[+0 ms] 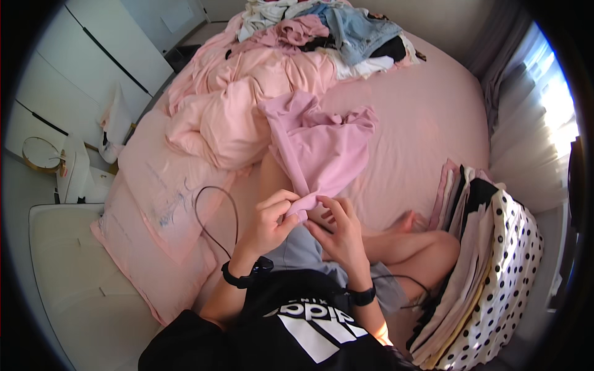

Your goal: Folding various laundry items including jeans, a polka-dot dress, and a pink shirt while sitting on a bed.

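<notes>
Both hands hold the near end of a pink garment point(325, 153) in front of my lap. My left hand point(271, 222) pinches a gathered corner between thumb and fingers. A short way to the right, my right hand point(338, 227) grips the same bunched edge from its other side. From there the cloth spreads forward in loose folds, its far part lying on the bed near the rumpled duvet point(222, 125). Which part of the garment is in my fingers I cannot tell. Each wrist wears a black strap with a cable.
Right of my bent leg stands a row of folded clothes point(468, 259), with a polka-dot fabric point(515, 278) outermost. Heaped clothes point(320, 37), including a denim piece point(362, 35), lie at the bed's far end. Pillows point(162, 218) and a headboard point(79, 278) are on the left.
</notes>
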`<state>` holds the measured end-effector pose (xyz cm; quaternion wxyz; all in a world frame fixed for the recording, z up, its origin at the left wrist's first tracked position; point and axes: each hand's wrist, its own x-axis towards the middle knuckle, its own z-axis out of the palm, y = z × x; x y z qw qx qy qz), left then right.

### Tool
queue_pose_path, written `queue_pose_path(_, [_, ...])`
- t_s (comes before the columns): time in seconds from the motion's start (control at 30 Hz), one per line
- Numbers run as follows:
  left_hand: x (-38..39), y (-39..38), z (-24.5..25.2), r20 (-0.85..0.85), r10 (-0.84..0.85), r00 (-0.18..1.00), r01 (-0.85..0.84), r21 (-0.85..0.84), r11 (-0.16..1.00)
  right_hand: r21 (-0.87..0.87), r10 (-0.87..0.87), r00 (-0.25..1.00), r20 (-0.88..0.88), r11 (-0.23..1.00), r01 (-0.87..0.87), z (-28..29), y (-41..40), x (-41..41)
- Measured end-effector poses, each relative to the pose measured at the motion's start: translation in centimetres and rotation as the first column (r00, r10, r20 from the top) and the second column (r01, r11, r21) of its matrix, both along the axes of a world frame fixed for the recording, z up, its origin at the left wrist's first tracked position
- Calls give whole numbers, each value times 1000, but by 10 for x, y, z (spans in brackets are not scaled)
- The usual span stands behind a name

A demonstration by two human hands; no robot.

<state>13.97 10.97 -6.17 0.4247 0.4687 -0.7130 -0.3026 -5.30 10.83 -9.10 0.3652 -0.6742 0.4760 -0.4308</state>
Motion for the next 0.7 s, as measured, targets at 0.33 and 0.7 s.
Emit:
queue_pose_path(0.33, [-55,33,14,-265,-83,961,141,208,968,-46,35,997,73,998,-32,8,45,-41])
queue_pose_path(0.7, [-31,-3,9,243,-654,716,363,671,647,305,76,956,283,938,-165,-27,28,-81])
